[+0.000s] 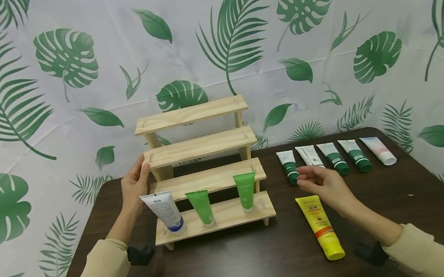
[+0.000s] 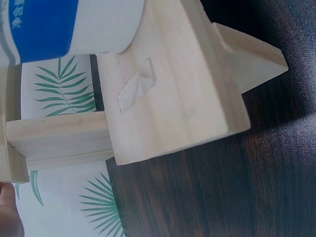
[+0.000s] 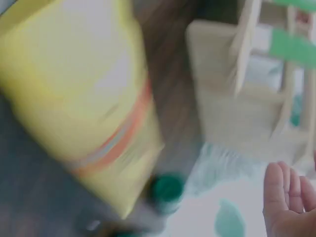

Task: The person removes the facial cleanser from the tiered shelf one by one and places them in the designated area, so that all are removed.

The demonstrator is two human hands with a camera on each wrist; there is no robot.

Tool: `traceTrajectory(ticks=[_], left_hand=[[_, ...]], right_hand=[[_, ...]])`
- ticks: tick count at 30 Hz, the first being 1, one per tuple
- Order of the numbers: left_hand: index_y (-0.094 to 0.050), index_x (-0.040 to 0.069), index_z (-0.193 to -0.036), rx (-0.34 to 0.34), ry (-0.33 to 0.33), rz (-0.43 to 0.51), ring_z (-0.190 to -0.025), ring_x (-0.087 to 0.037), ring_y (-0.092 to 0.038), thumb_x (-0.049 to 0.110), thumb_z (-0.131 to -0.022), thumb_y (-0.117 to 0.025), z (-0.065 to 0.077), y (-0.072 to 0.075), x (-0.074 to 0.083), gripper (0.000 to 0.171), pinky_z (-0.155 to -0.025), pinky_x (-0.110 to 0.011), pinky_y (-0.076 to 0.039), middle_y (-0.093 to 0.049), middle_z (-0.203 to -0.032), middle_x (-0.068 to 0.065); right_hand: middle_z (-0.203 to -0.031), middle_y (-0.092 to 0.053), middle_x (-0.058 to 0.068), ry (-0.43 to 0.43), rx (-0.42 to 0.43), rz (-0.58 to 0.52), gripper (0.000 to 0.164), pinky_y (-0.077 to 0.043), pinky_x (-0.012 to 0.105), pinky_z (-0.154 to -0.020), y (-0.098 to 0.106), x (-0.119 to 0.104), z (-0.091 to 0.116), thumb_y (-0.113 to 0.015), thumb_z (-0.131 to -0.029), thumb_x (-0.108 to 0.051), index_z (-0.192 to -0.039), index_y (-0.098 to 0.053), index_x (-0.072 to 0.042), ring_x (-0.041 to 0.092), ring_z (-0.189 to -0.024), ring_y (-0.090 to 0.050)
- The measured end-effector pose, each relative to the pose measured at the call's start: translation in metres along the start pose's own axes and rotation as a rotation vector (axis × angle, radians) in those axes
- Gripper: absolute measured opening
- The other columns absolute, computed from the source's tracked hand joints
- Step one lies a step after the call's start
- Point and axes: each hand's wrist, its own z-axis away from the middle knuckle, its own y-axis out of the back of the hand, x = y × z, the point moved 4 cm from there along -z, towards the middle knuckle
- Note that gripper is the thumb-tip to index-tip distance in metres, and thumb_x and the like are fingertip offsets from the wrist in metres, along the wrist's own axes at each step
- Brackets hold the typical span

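A wooden step rack [image 1: 206,179] with stacked shelves stands on the table. My left hand [image 1: 135,183] grips the left end of its second shelf from the top; in the left wrist view only a fingertip [image 2: 9,210] shows at a shelf edge. On the lowest shelf stand a white tube with a blue cap [image 1: 165,212] and two green tubes [image 1: 201,207]. My right hand [image 1: 328,186] hovers with relaxed fingers and nothing in them, close to a white-and-green tube [image 1: 288,167]. Just below it lies a yellow tube [image 1: 320,227], large and blurred in the right wrist view.
At the back right lie several more tubes in a row, among them a white tube [image 1: 309,156], a green-capped tube [image 1: 334,158] and a pink-and-white tube [image 1: 378,151]. A leaf-print cloth [image 1: 180,52] hangs behind the dark table [image 1: 259,265].
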Motion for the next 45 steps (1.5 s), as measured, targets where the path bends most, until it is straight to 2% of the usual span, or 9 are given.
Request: traceTrajectory(ticks=[6, 14, 17, 23, 30, 40, 45], left_hand=[[-0.038, 0.004, -0.143, -0.001, 0.007, -0.011, -0.135, -0.021, -0.037, 0.018, -0.099, -0.048, 0.001, 0.0, -0.002, 0.047, -0.108, -0.02, -0.033, -0.037, -0.147, -0.008], [-0.038, 0.002, -0.142, 0.005, -0.004, 0.005, -0.135, -0.021, -0.037, 0.018, -0.099, -0.049, 0.001, 0.0, -0.001, 0.048, -0.108, -0.019, -0.033, -0.038, -0.147, -0.009], [-0.037, 0.001, -0.142, 0.004, -0.007, 0.01, -0.136, -0.02, -0.036, 0.018, -0.099, -0.049, 0.001, -0.001, -0.001, 0.048, -0.109, -0.02, -0.033, -0.037, -0.148, -0.009], [-0.038, 0.002, -0.142, 0.009, 0.0, 0.001, -0.136, -0.019, -0.037, 0.018, -0.099, -0.049, 0.0, -0.001, -0.001, 0.047, -0.109, -0.02, -0.032, -0.038, -0.147, -0.008], [-0.038, 0.003, -0.142, -0.006, 0.0, 0.0, -0.136, -0.02, -0.035, 0.018, -0.099, -0.049, 0.0, -0.003, 0.0, 0.047, -0.11, -0.021, -0.031, -0.037, -0.148, -0.007], [-0.037, 0.006, -0.143, -0.006, 0.015, -0.011, -0.136, -0.019, -0.036, 0.018, -0.099, -0.048, 0.0, -0.001, -0.002, 0.047, -0.111, -0.023, -0.03, -0.037, -0.148, -0.006], [-0.037, 0.005, -0.143, -0.004, 0.012, -0.008, -0.136, -0.019, -0.036, 0.018, -0.099, -0.048, 0.0, 0.0, -0.002, 0.047, -0.111, -0.022, -0.031, -0.037, -0.148, -0.006]], right_hand=[[-0.107, -0.064, 0.016, 0.056, -0.051, -0.1, 0.039, -0.055, 0.019, -0.075, -0.034, -0.03, -0.009, -0.066, -0.089, -0.013, -0.124, -0.057, 0.0, 0.006, -0.089, -0.062], [-0.111, -0.063, 0.018, 0.102, -0.086, -0.188, 0.043, -0.052, 0.017, -0.083, -0.063, -0.047, -0.018, -0.07, -0.084, -0.008, -0.124, -0.056, 0.001, 0.028, -0.102, -0.061], [-0.111, -0.063, 0.017, 0.122, -0.099, -0.218, 0.044, -0.052, 0.019, -0.085, -0.069, -0.052, -0.02, -0.071, -0.083, -0.007, -0.124, -0.056, 0.0, 0.031, -0.103, -0.06], [-0.107, -0.064, 0.016, 0.152, -0.106, -0.222, 0.043, -0.054, 0.026, -0.085, -0.077, -0.058, -0.023, -0.072, -0.082, -0.007, -0.121, -0.057, 0.0, 0.026, -0.098, -0.062], [-0.1, -0.066, 0.016, 0.147, -0.104, -0.23, 0.03, -0.054, 0.023, -0.081, -0.083, -0.057, -0.025, -0.07, -0.083, -0.005, -0.11, -0.061, 0.002, 0.014, -0.089, -0.063], [-0.098, -0.067, 0.014, 0.105, -0.074, -0.203, 0.023, -0.054, 0.021, -0.078, -0.084, -0.056, -0.028, -0.068, -0.084, -0.004, -0.106, -0.063, 0.001, 0.016, -0.087, -0.062], [-0.097, -0.066, 0.013, 0.079, -0.054, -0.183, 0.022, -0.053, 0.022, -0.077, -0.078, -0.054, -0.025, -0.068, -0.086, -0.007, -0.105, -0.062, 0.001, 0.017, -0.086, -0.061]])
